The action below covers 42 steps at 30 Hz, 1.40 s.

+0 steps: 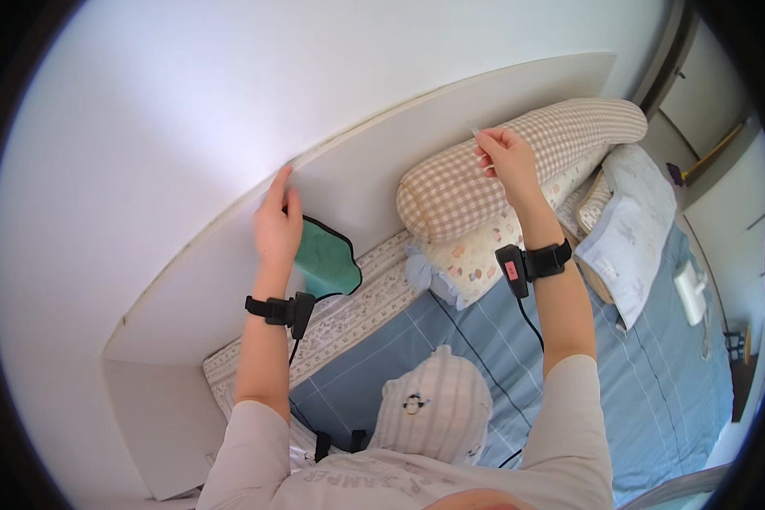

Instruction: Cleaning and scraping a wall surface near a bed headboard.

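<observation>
My left hand [278, 223] holds a green cloth [327, 261] with a dark edge, which hangs down behind the palm. Its index finger touches the top edge of the pale headboard [350, 172], by the white wall. In my right hand [509, 159], a small, thin translucent strip [473, 129] is pinched between thumb and fingers; what it is I cannot tell. That hand is above a beige gingham bolster [446, 197] leaning along the headboard.
A patterned pillow [478, 261] lies below the bolster. On the blue bedding [637, 395] are a folded pale blanket [637, 223], a white device [691, 293] and, near my body, a striped cloth thing with a penguin [440, 401]. Black cables run from my wristbands.
</observation>
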Available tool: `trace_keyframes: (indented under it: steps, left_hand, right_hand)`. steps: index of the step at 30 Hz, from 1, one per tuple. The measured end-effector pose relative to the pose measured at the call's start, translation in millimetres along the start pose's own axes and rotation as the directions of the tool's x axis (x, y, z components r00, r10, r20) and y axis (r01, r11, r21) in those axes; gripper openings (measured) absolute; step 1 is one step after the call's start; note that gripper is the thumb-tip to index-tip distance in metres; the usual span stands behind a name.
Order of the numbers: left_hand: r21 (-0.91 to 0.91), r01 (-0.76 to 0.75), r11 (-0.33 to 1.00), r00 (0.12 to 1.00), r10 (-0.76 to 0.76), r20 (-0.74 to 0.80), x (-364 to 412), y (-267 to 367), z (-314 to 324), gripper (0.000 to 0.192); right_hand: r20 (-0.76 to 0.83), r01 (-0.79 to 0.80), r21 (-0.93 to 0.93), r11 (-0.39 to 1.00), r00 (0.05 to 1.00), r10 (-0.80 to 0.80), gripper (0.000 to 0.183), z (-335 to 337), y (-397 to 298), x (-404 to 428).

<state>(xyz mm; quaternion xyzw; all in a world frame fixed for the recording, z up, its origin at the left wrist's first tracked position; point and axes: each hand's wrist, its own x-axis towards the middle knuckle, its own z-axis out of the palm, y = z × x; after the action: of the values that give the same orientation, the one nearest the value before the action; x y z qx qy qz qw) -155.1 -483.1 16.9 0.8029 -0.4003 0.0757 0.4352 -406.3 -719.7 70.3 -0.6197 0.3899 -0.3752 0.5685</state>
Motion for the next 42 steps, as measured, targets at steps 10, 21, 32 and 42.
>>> trace_keyframes:
  steps: [10, 21, 32, 42]
  left_hand:
    - [-0.121, -0.008, 0.993, 0.992, -0.008, -0.126, -2, -6, 15, 0.037]
    - [-0.320, -0.073, 0.945, 0.971, -0.007, -0.241, -4, -6, 44, 0.035]
    - [-0.249, -0.183, 0.951, 0.961, 0.119, -0.249, -1, -16, 44, 0.038]
    - [-0.275, -0.175, 0.945, 0.965, 0.110, -0.236, 1, -14, 45, 0.039]
  right_hand:
    - [-0.063, 0.272, -0.203, 0.940, 0.955, -0.290, 0.026, 16, 15, 100]
    - [-0.152, 0.263, -0.432, 0.862, 0.922, -0.358, 0.019, 21, 12, 119]
    - [-0.172, 0.212, -0.470, 0.857, 0.930, -0.324, 0.016, 26, 8, 114]
    - [-0.159, 0.238, -0.503, 0.831, 0.919, -0.360, 0.017, 27, 4, 114]
